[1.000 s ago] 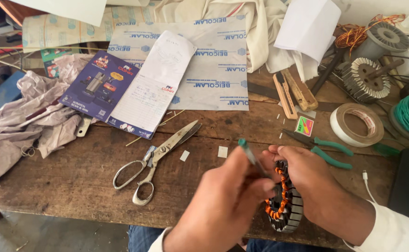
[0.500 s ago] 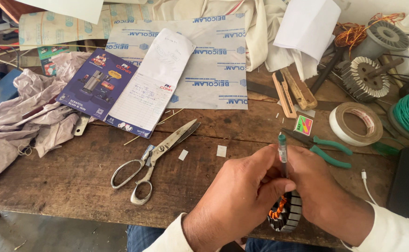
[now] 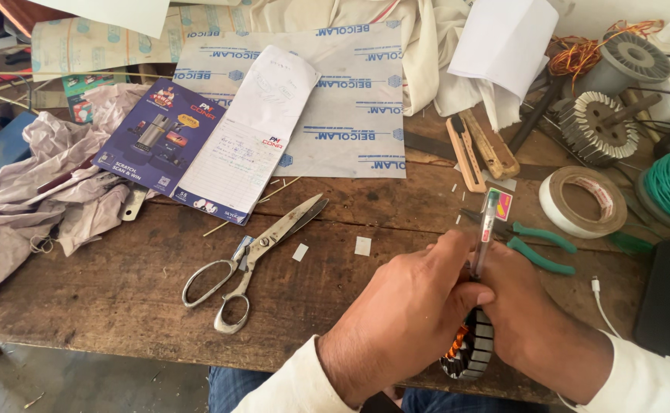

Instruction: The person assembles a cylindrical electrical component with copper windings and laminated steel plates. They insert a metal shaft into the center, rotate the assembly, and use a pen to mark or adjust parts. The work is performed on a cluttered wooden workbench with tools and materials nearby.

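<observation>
Green-capped pen [image 3: 487, 229] rises upright from both hands' grip.

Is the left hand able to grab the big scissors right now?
Probably not at once: the left hand is wrapped around a pen over the motor stator. The scissors lie uncovered beside it on the table.

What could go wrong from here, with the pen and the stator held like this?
1. The left hand pushes a pen down into the stator, whose copper windings show; the tip may scrape them.
2. The stator sits at the table's front edge, steadied by the right hand; a slip may drop it.
3. Open scissors lie close to the left forearm.
</observation>
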A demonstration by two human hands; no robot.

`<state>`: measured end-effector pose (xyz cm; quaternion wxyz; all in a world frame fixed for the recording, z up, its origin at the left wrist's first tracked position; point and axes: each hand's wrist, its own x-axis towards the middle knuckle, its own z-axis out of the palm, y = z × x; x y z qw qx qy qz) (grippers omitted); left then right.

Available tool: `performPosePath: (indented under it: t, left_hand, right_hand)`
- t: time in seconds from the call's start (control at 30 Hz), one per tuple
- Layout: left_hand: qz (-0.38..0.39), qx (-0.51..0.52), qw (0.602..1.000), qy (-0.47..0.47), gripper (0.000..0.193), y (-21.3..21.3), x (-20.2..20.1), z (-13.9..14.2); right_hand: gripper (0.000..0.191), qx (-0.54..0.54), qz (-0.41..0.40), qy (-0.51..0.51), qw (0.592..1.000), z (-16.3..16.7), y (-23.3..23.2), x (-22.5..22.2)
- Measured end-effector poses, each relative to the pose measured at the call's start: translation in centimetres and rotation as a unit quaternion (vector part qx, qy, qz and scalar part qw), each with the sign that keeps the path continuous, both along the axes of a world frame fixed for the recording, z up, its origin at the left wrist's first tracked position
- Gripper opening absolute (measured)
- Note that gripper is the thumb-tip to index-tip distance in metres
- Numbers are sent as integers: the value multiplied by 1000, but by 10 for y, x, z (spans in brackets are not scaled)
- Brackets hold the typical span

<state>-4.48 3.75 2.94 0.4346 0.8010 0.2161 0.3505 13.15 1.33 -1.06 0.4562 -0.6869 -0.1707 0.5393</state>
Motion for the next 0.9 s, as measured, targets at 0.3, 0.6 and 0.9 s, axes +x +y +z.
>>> performPosePath:
  t: [0.3,0.6,0.9]
  left_hand:
    - [-14,-79,997,-7,26,-3,-13,-2]
    - [11,-7,996,-93,19,-27,-35,-26]
    - [104,-326,910,-234,20,-40,-20,-43]
  right_hand:
    - [16,22,22,27,999,12,4,-6]
    - [27,-26,-44,-29,998,14,15,-15]
    - [30,-33,-37,-26,998,21,13,-17]
